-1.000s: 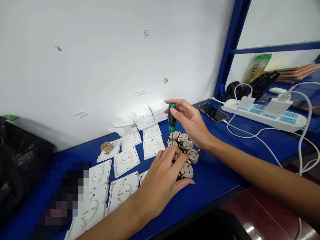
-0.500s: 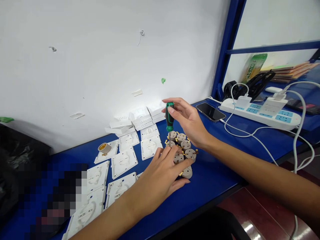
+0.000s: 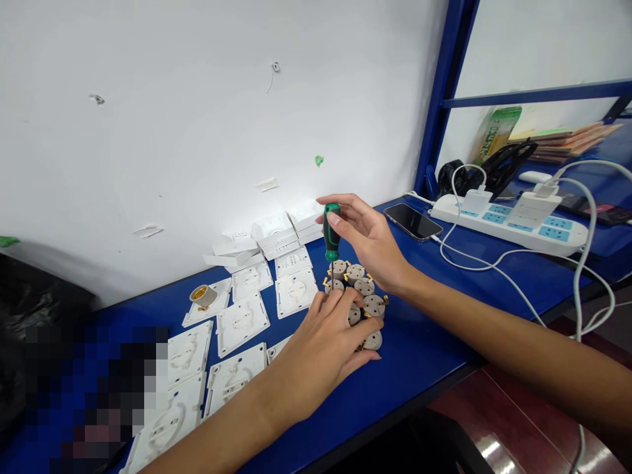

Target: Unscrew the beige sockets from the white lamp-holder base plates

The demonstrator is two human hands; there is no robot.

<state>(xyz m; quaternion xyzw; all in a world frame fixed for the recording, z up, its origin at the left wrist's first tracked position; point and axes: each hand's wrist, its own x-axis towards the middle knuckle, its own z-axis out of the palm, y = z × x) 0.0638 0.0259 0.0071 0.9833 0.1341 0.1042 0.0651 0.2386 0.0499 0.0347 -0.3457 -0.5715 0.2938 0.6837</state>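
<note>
My right hand (image 3: pixel 363 230) is closed round the green and black handle of a screwdriver (image 3: pixel 332 234), which stands upright with its shaft pointing down. The shaft's tip is hidden behind the fingers of my left hand (image 3: pixel 330 345). Those fingers are bent over a cluster of round grey lamp holders (image 3: pixel 374 305) with brass-coloured tabs, gripping at the near left side of the group. Part of the cluster is covered by that hand. One separate lamp holder (image 3: pixel 205 296), tilted with its brass inside showing, lies on a white plate at the left.
White plastic plates (image 3: pixel 241 322) lie in rows on the blue table (image 3: pixel 419 342), with white boxes (image 3: pixel 274 234) stacked against the wall. A phone (image 3: pixel 413 220) and a power strip (image 3: pixel 508 224) with white cables lie at the right. A black bag (image 3: pixel 39 316) is at the left.
The view has shifted slightly. My left hand has slid a little over the lamp holders, with its fingers covering them differently. My right hand keeps the screwdriver upright in nearly the same place.
</note>
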